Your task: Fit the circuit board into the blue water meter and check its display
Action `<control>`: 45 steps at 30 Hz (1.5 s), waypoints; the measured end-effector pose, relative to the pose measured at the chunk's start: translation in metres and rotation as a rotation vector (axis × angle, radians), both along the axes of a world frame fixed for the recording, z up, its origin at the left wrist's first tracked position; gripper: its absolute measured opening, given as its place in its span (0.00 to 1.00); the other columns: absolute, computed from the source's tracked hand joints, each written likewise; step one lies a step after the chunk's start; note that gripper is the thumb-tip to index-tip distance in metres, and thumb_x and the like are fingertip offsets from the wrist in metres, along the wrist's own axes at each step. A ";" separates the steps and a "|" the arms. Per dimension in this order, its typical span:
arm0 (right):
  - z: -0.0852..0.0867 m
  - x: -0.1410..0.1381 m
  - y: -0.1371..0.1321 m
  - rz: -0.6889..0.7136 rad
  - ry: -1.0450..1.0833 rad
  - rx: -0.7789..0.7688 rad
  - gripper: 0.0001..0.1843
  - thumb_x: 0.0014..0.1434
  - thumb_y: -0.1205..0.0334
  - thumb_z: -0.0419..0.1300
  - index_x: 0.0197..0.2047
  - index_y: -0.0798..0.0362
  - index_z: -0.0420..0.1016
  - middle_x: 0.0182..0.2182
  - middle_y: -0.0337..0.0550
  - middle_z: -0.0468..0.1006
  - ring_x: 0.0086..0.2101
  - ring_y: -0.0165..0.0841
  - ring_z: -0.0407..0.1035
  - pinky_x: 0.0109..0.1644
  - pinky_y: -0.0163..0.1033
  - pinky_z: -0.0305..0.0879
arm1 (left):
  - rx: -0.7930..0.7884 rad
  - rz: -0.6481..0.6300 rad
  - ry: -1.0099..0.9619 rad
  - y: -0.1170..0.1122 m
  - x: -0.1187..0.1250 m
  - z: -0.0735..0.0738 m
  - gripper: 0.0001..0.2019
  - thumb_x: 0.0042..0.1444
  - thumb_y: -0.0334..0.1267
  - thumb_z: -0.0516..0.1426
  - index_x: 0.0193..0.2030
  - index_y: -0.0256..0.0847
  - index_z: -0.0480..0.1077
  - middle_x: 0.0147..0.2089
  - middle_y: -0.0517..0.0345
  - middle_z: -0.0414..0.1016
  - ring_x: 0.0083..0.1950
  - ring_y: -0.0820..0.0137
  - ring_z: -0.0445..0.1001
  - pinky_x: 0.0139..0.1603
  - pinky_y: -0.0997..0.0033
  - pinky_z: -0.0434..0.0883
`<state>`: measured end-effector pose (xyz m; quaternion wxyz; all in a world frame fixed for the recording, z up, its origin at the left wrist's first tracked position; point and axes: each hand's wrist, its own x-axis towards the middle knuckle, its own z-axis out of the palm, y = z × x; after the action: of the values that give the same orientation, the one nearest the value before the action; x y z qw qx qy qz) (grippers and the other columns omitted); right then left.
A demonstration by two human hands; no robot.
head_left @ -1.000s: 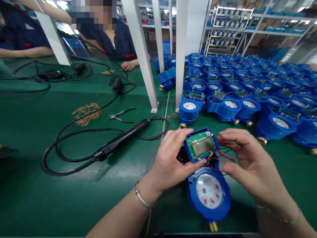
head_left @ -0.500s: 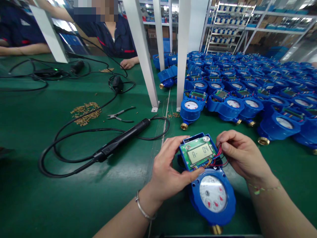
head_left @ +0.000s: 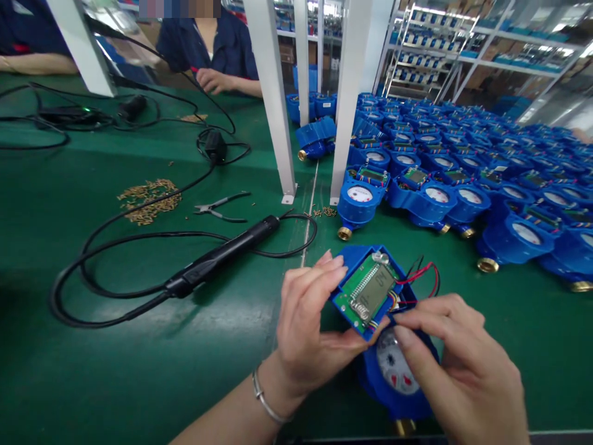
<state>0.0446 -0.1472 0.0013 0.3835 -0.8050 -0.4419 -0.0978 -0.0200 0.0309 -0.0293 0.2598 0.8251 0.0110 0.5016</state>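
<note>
A person's two bare hands work on a blue meter [head_left: 370, 384] lying close to the near edge of a green bench [head_left: 208, 371]. The meter's long axis runs away from that edge, its brass fitting [head_left: 405, 426] pointing at it and its round white dial [head_left: 391, 360] facing up, partly covered by the right hand. At the meter's far end, an open blue box [head_left: 359, 252] sits tilted and turned aslant; whether it is joined to the meter is hidden. The left hand [head_left: 308, 324] grips this box, fingers along its left side, thumb under its lower edge. Inside are a green circuit board [head_left: 345, 301] and a grey display. Red and black wires [head_left: 430, 264] loop out on the right, the side nearer the right hand [head_left: 463, 352]. That hand's thumb and forefinger are narrowed almost together at the box's lower right corner, above the dial; whether they pinch anything cannot be told. Left of the hands lies a black corded power tool [head_left: 217, 259]; toward the far edge, rows of similar meters [head_left: 428, 208] crowd the bench's right side.
</note>
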 end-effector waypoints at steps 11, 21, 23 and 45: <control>-0.011 0.005 0.007 -0.040 -0.084 -0.184 0.09 0.63 0.56 0.59 0.46 0.46 0.70 0.41 0.39 0.72 0.41 0.36 0.63 0.41 0.43 0.51 | -0.045 -0.065 -0.016 0.001 0.000 -0.001 0.38 0.42 0.44 0.71 0.59 0.38 0.63 0.52 0.47 0.73 0.51 0.58 0.74 0.50 0.56 0.75; -0.018 0.028 -0.005 -0.064 0.007 -0.152 0.04 0.64 0.59 0.57 0.40 0.43 0.72 0.37 0.34 0.74 0.39 0.33 0.67 0.40 0.40 0.56 | 0.013 -0.078 -0.027 0.004 0.003 -0.005 0.40 0.39 0.40 0.73 0.58 0.35 0.63 0.53 0.44 0.74 0.51 0.59 0.74 0.50 0.57 0.75; -0.018 0.026 -0.004 -0.148 -0.066 -0.126 0.02 0.63 0.59 0.58 0.40 0.44 0.72 0.36 0.34 0.75 0.39 0.33 0.67 0.41 0.41 0.55 | 0.011 -0.079 -0.023 0.004 0.004 -0.005 0.40 0.39 0.40 0.73 0.58 0.35 0.63 0.52 0.45 0.74 0.51 0.59 0.74 0.50 0.57 0.75; -0.001 0.004 0.005 -0.001 -0.115 -0.174 0.05 0.61 0.64 0.59 0.41 0.48 0.73 0.32 0.33 0.71 0.33 0.27 0.64 0.38 0.39 0.49 | -0.092 -0.079 0.011 0.002 0.001 -0.002 0.37 0.40 0.42 0.72 0.57 0.33 0.64 0.51 0.46 0.74 0.49 0.61 0.73 0.51 0.58 0.74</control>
<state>0.0491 -0.1427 0.0006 0.2860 -0.8285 -0.4698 -0.1050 -0.0194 0.0327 -0.0312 0.3172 0.8148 0.0029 0.4852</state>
